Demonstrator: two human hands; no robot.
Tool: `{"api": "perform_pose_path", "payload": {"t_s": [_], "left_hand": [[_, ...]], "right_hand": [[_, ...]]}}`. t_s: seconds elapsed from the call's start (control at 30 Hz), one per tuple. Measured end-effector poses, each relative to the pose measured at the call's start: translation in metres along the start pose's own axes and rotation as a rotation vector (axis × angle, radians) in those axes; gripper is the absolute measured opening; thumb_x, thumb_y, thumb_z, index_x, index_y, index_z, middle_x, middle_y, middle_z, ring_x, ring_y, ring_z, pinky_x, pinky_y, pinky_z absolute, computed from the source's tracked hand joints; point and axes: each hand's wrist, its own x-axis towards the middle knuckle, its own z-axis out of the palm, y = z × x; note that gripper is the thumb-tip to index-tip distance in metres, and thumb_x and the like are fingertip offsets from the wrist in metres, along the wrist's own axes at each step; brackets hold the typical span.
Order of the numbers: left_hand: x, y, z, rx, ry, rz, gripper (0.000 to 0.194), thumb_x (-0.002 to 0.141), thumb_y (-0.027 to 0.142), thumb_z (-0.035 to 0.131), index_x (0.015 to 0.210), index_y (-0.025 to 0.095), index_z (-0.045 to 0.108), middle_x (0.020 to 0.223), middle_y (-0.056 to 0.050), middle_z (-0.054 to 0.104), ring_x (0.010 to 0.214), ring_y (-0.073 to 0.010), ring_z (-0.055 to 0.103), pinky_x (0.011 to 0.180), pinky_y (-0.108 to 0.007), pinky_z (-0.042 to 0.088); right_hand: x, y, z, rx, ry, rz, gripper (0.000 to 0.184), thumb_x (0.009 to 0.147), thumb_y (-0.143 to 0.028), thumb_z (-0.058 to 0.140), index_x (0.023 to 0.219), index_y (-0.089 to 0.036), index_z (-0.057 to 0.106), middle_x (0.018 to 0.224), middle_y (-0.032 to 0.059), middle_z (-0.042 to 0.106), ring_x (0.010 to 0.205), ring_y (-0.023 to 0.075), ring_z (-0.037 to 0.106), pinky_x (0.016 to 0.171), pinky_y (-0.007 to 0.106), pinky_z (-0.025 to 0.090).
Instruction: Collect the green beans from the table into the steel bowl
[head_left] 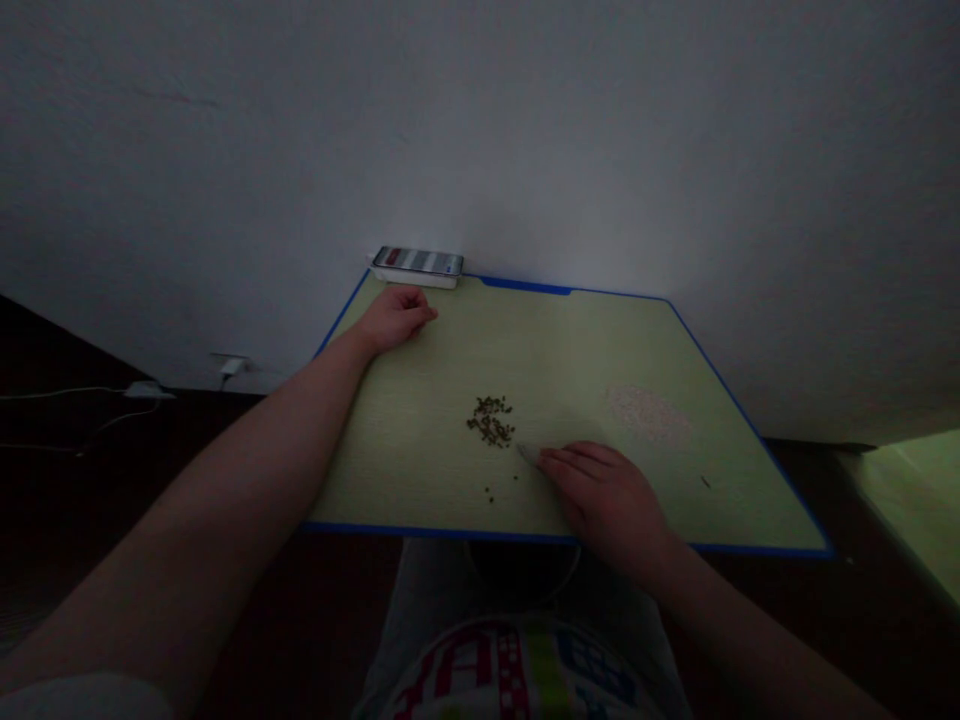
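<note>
My right hand [607,495] rests near the front edge of the small table [540,340], its fingers pinched on slim metal tweezers [528,455]. The tips of the tweezers point left, just beside a loose pile of small dark beans or seeds [493,424]. A few stray dark grains [490,494] lie nearer the front edge. To the right of the hand is a flat, spread patch of pale grains [648,414], perhaps rice. My left hand [397,318] lies at the table's far left with its fingers curled in; no object shows in it.
A phone [418,261] lies on a white box [416,279] at the back left corner, against the wall [480,130]. One small dark sliver [706,482] is at the right. A dark round container [523,568] sits below the front edge, between my legs. Cables [120,415] run along the left floor.
</note>
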Motion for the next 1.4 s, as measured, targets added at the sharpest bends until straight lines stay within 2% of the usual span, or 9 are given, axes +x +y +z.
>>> {"api": "perform_pose_path", "payload": {"t_s": [0.13, 0.27, 0.47, 0.57, 0.77, 0.87, 1.4], "left_hand": [[0.000, 0.000, 0.000, -0.002, -0.002, 0.009, 0.022, 0.067, 0.033, 0.061, 0.059, 0.018, 0.046, 0.043, 0.004, 0.045, 0.040, -0.0063, 0.036, 0.043, -0.022, 0.027], [0.002, -0.004, -0.001, -0.020, -0.001, 0.022, 0.023, 0.067, 0.032, 0.062, 0.058, 0.018, 0.046, 0.043, 0.004, 0.046, 0.039, -0.0064, 0.037, 0.042, -0.022, 0.027], [0.003, -0.007, -0.001, -0.040, -0.003, 0.026, 0.023, 0.067, 0.032, 0.062, 0.059, 0.018, 0.046, 0.043, 0.005, 0.046, 0.039, -0.0065, 0.039, 0.042, -0.022, 0.028], [0.001, -0.004, -0.001, -0.047, -0.004, 0.023, 0.023, 0.067, 0.033, 0.062, 0.059, 0.018, 0.046, 0.043, 0.006, 0.045, 0.039, -0.0066, 0.038, 0.043, -0.022, 0.028], [-0.001, -0.003, -0.003, -0.049, -0.033, 0.002, 0.024, 0.069, 0.033, 0.061, 0.059, 0.019, 0.045, 0.042, 0.007, 0.044, 0.040, -0.0064, 0.037, 0.045, -0.023, 0.028], [-0.001, -0.006, -0.005, -0.017, -0.041, 0.002, 0.024, 0.070, 0.034, 0.060, 0.059, 0.019, 0.044, 0.042, 0.007, 0.044, 0.040, -0.0067, 0.036, 0.046, -0.023, 0.028], [-0.004, -0.006, -0.008, 0.024, -0.017, -0.007, 0.022, 0.067, 0.034, 0.058, 0.056, 0.021, 0.043, 0.043, 0.006, 0.043, 0.042, -0.0084, 0.035, 0.046, -0.024, 0.027]], "right_hand": [[0.012, -0.004, 0.001, 0.026, 0.008, 0.010, 0.037, 0.082, -0.008, 0.047, 0.112, -0.018, 0.066, 0.108, 0.0076, 0.071, 0.095, 0.0229, 0.062, 0.085, 0.039, 0.049], [0.013, -0.009, -0.004, 0.064, -0.017, -0.022, 0.040, 0.080, -0.007, 0.047, 0.113, -0.019, 0.065, 0.107, 0.0075, 0.072, 0.095, 0.0226, 0.062, 0.085, 0.038, 0.048], [0.013, 0.004, -0.011, 0.162, 0.080, 0.029, 0.033, 0.085, -0.010, 0.044, 0.108, -0.014, 0.066, 0.095, 0.0086, 0.073, 0.087, 0.0210, 0.063, 0.082, 0.036, 0.050], [0.018, 0.011, -0.006, 0.192, 0.105, 0.072, 0.030, 0.087, -0.013, 0.043, 0.104, -0.016, 0.067, 0.091, 0.0080, 0.073, 0.084, 0.0201, 0.063, 0.078, 0.036, 0.051], [0.021, 0.008, 0.013, 0.263, 0.202, -0.005, 0.028, 0.085, -0.012, 0.047, 0.103, -0.016, 0.067, 0.089, 0.0079, 0.071, 0.082, 0.0194, 0.060, 0.078, 0.035, 0.050], [0.021, 0.007, 0.018, 0.287, 0.209, 0.008, 0.029, 0.084, -0.012, 0.047, 0.104, -0.017, 0.067, 0.089, 0.0079, 0.071, 0.083, 0.0193, 0.060, 0.078, 0.036, 0.049], [0.022, 0.008, 0.017, 0.409, 0.299, 0.046, 0.024, 0.080, -0.009, 0.047, 0.092, -0.017, 0.066, 0.083, 0.0066, 0.068, 0.081, 0.0182, 0.058, 0.078, 0.033, 0.047]]}}
